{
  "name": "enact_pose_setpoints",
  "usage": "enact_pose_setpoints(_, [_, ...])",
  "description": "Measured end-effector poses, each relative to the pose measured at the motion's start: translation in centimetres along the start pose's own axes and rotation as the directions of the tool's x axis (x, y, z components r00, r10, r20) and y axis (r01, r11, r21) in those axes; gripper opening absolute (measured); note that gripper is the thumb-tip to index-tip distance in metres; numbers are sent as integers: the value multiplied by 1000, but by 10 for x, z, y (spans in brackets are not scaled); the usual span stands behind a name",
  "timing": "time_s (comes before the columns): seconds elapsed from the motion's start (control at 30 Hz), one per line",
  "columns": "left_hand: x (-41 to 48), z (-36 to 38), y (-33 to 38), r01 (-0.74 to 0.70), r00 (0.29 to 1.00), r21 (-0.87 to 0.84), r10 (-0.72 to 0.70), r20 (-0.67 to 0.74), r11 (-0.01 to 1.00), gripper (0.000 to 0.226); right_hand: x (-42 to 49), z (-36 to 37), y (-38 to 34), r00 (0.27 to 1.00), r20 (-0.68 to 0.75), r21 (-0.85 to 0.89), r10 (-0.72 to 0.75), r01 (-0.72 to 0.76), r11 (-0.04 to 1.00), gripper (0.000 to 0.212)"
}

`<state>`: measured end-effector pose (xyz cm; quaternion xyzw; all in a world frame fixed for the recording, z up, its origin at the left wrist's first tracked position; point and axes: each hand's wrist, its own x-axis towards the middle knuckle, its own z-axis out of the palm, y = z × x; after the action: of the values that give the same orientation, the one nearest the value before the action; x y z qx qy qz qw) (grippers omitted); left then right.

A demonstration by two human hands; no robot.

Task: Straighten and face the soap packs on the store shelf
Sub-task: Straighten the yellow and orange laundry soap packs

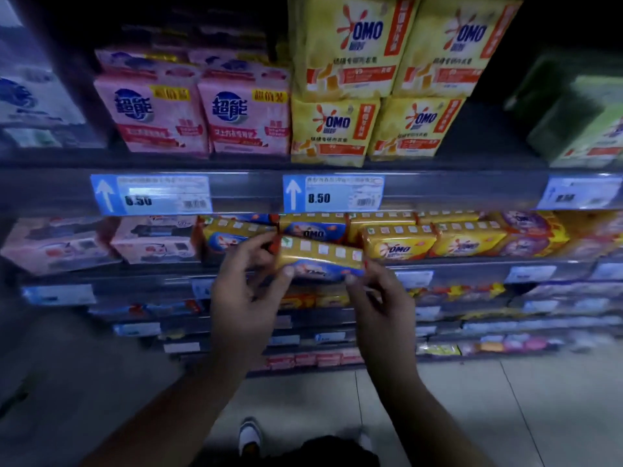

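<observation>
A left hand and right hand pinch either end of a yellow soap pack at the shelf front, beside OMO packs, under an 8.50 price tag, above a pale tiled floor

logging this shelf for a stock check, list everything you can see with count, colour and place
held pack: 1, yellow and blue, front of middle shelf, between both hands
small OMO packs: several, yellow, middle shelf row
large OMO packs: 4, yellow, upper shelf, two stacks of two
pink packs: 2 in front, more behind, upper shelf left
flat pink packs: 2, middle shelf left
green packs: count unclear, upper shelf right
price tags: 3 on upper rail, blue and white
shoe: 1, white, on the floor
left hand: grips held pack's left end
right hand: pinches its right end
</observation>
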<state>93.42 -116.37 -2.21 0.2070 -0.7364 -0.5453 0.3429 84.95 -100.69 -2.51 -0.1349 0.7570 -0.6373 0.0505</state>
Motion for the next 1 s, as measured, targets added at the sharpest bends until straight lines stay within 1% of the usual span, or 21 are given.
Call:
enact_pose_setpoints(0.03, [4, -6, 1, 0, 1000, -5, 0, 8, 1000, 31, -1, 2, -4, 1000, 0, 35, 2, -2, 999, 1])
enact_pose_setpoints(0.1, [10, -16, 4, 17, 1000, -1, -17, 19, 1000, 30, -2, 3, -11, 999, -54, 87, 5, 0, 996, 7])
enact_pose_setpoints(0.17, [11, -23, 6, 76, 997, -45, -75, 27, 996, 31, -2, 4, -17, 995, -87, 177, 43, -27, 984, 4])
enact_pose_setpoints(0.23, [7, -26, 10, 148, 989, -130, -145, 34, 980, 27, 1, 6, -23, 989, -63, 281, 131, -108, 953, 12])
enact_pose_setpoints(0.3, [2, -26, 12, 197, 980, -219, -195, 27, 956, 16, 6, 4, -25, 982, -18, 319, 187, -172, 932, 16])
enact_pose_setpoints(0.4, [-1, -28, 16, 209, 975, -282, -221, -8, 936, 6, 12, -3, -25, 975, 70, 347, 209, -220, 912, 18])
enact_pose_setpoints(0.47, [1, -30, 16, 227, 971, -279, -239, -10, 933, 7, 15, -7, -25, 976, 131, 315, 173, -206, 926, 21])
enact_pose_setpoints(0.53, [3, -30, 16, 241, 967, -270, -253, -9, 932, 20, 16, -9, -23, 974, 162, 278, 156, -196, 940, 22])
enact_pose_setpoints(0.67, [7, -28, 16, 310, 945, -265, -326, -15, 913, 35, 21, -17, -20, 967, 168, 179, 193, -222, 958, 12])
enact_pose_setpoints(0.73, [6, -30, 13, 269, 958, -176, -282, -53, 947, 36, 25, -24, -19, 968, 178, 146, 178, -205, 968, 8])
enact_pose_setpoints(0.8, [4, -33, 11, 168, 984, 7, -167, -58, 986, 29, 29, -32, -19, 973, 190, 123, 130, -155, 980, 7])
enact_pose_setpoints(0.83, [2, -33, 9, 135, 990, 72, -131, -53, 988, 26, 30, -35, -19, 976, 193, 110, 103, -126, 986, 7])
enact_pose_setpoints(0.87, [-1, -31, 8, 130, 991, 78, -126, -51, 988, 24, 31, -38, -18, 978, 197, 101, 75, -96, 990, 7])
enact_pose_setpoints(0.93, [-6, -27, 9, 155, 987, -17, -156, -28, 988, 23, 33, -43, -18, 974, 224, 97, 26, -49, 994, 10])
enact_pose_setpoints(1.0, [-11, -24, 10, 156, 988, -126, -153, 30, 980, 26, 32, -48, -18, 961, 275, 109, -10, -21, 994, 16])
